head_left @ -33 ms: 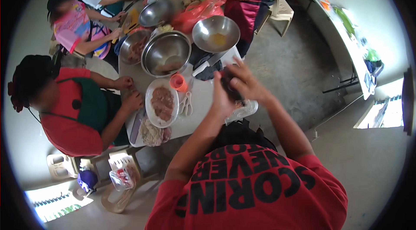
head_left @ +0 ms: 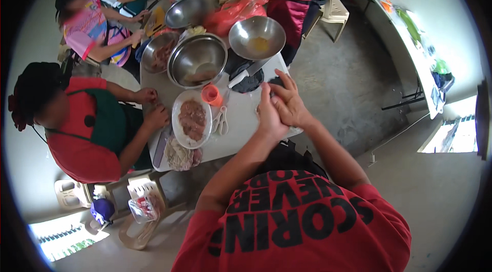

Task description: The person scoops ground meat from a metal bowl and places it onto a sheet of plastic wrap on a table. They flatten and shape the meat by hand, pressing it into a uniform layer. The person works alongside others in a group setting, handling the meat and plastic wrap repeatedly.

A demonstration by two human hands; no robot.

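My left hand [head_left: 270,114] and my right hand [head_left: 293,107] are raised over the table's near right corner, palms pressed against each other. The left fingers are held together and point upward. On the right hand the fingers are stretched and spread apart. Whatever lies between the palms is mostly hidden; only a dark bit shows. Just beyond them a knife [head_left: 248,74] with a white handle rests on a black cloth [head_left: 249,83]. White-handled scissors [head_left: 221,121] and an orange cup [head_left: 211,95] lie to the left, beside an oval white plate [head_left: 178,131] of raw meat [head_left: 192,118].
Steel bowls [head_left: 219,49] stand farther up the table [head_left: 233,141], one holding yellow liquid [head_left: 258,45]. A red plastic bag [head_left: 238,13] lies behind. A co-worker in a green apron [head_left: 105,118] stands at the left; others work beyond. A chair [head_left: 335,10] stands at the far right.
My hands have come closer together. The dark thing that showed between them is now mostly covered. The right fingers are more spread, and the view has shifted slightly.
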